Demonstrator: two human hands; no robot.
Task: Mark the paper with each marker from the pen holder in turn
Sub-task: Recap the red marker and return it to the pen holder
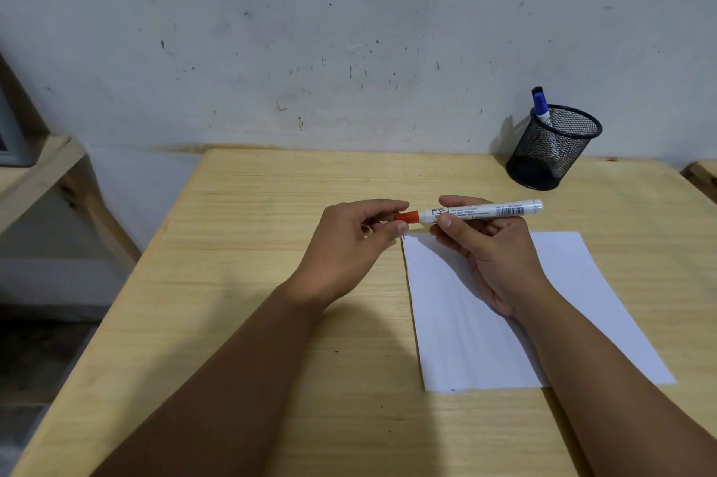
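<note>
A white marker (pixel 489 210) with a red cap (pixel 407 217) is held level above the table, just beyond the far edge of the white paper (pixel 461 340). My right hand (pixel 485 247) grips its white barrel. My left hand (pixel 349 240) pinches the red cap between thumb and fingers; the cap's left end is hidden by them. The paper lies flat on the wooden table (pixel 252 282), with small dark marks at its far left corner. A black mesh pen holder (pixel 551 154) stands at the back right with a blue-capped marker (pixel 540 104) upright in it.
A stained white wall rises right behind the table. To the left stands a wooden shelf frame (pixel 42 174) with a gap between it and the table. Another wooden surface edge (pixel 702 174) shows at the far right.
</note>
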